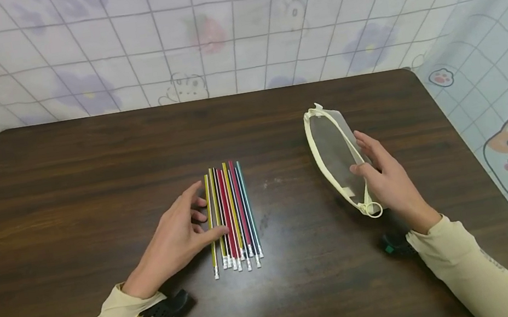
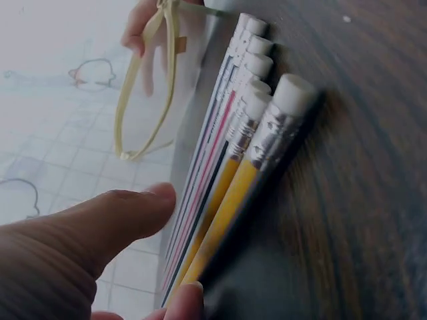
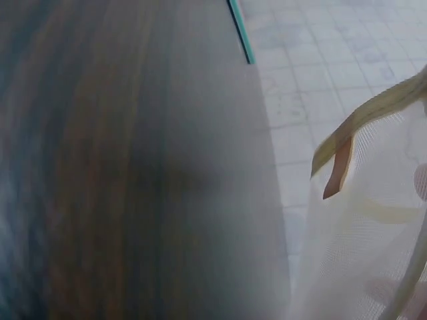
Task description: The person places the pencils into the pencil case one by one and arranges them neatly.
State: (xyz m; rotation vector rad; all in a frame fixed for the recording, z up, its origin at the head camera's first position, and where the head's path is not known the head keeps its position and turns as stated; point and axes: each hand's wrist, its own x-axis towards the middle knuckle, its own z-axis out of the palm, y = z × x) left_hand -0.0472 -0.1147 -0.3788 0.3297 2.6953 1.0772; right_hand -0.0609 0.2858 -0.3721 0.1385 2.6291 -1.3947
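Several pencils [image 1: 234, 211] with white erasers lie side by side on the table, in yellow, red, black and teal. My left hand [image 1: 177, 239] is over their left side, its thumb stretched across them and its fingers by the outermost yellow pencil. In the left wrist view, thumb and fingertip [image 2: 190, 297] stand apart, with the eraser ends [image 2: 259, 65] just beyond. My right hand [image 1: 394, 183] holds a see-through mesh pouch [image 1: 312, 143] by its right side, thumb inside the cream rim and fingers outside. The pouch's mouth gapes toward the pencils.
The dark wooden table [image 1: 61, 172] has rounded back corners. Behind it and at its right hangs a white gridded cloth [image 1: 257, 50] with cartoon prints. Dark wrist cameras sit on both cuffs, the left one [image 1: 170, 306] close over the table.
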